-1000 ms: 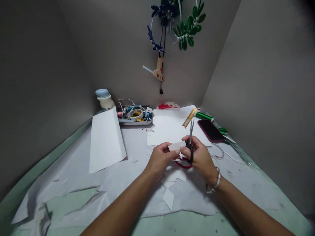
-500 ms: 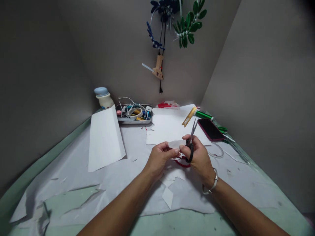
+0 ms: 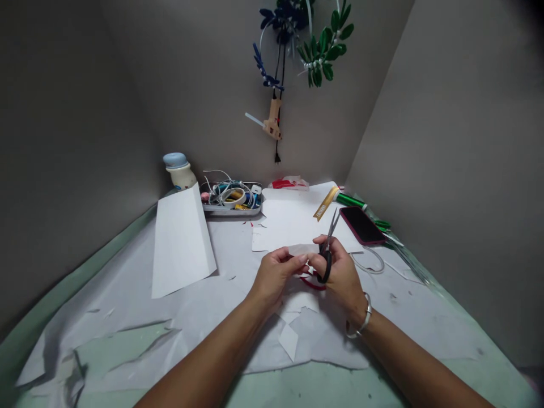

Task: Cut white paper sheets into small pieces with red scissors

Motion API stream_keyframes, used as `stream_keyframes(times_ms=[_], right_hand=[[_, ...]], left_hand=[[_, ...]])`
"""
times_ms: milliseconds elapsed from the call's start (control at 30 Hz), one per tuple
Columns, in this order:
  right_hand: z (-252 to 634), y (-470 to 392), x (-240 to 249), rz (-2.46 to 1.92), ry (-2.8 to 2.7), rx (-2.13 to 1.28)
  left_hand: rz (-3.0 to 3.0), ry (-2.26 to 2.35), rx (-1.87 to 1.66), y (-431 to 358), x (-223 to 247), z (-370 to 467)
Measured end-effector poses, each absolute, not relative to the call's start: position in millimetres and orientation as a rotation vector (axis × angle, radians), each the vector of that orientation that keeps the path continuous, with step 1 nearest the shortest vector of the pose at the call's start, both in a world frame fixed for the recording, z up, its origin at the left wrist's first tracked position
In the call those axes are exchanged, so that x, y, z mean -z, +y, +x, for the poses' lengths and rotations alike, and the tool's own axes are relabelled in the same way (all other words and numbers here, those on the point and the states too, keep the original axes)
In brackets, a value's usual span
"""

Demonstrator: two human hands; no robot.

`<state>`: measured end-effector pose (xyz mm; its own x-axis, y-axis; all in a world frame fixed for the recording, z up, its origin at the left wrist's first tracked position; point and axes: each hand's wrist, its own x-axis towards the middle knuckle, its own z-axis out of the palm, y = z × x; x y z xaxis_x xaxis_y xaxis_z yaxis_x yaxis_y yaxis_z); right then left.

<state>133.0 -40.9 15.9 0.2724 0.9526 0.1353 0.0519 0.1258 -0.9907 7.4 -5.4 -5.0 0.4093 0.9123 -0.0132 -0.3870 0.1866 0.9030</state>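
Note:
Between my two hands is a small piece of white paper point(image 3: 302, 249), pinched at its left by my left hand point(image 3: 278, 275). My right hand point(image 3: 340, 277) is closed around black-handled scissors point(image 3: 326, 265), whose blades point up and away; its fingers also touch the paper's right side. Below the fingers a red band or ribbon point(image 3: 313, 283) partly shows, its remainder hidden by my hands. White paper scraps point(image 3: 289, 341) lie on the table covering under my wrists.
A folded white sheet point(image 3: 182, 243) stands left, before a blue-capped bottle point(image 3: 181, 171) and a metal tray point(image 3: 233, 212) of craft supplies. Behind my hands lies white card point(image 3: 289, 218) with a gold ribbon point(image 3: 326, 204). A phone point(image 3: 362, 225) rests right; a glue gun point(image 3: 272, 120) hangs on the wall.
Both hands keep hold of the paper and scissors. My right hand with the scissors has shifted very slightly left; the whole view has moved a little too.

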Motion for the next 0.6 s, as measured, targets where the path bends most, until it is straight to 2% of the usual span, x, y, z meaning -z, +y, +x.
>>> stream_keyframes(times_ms=[300, 600], right_hand=[[130.6, -43.6, -18.4, -1.295, -1.112, -0.788], [131.2, -43.1, -21.5, -1.281, -1.156, -0.835]], left_hand=[[0.936, 0.609, -1.005, -8.2, 0.0, 9.0], [0.975, 0.675, -1.017, -6.3, 1.9, 6.8]])
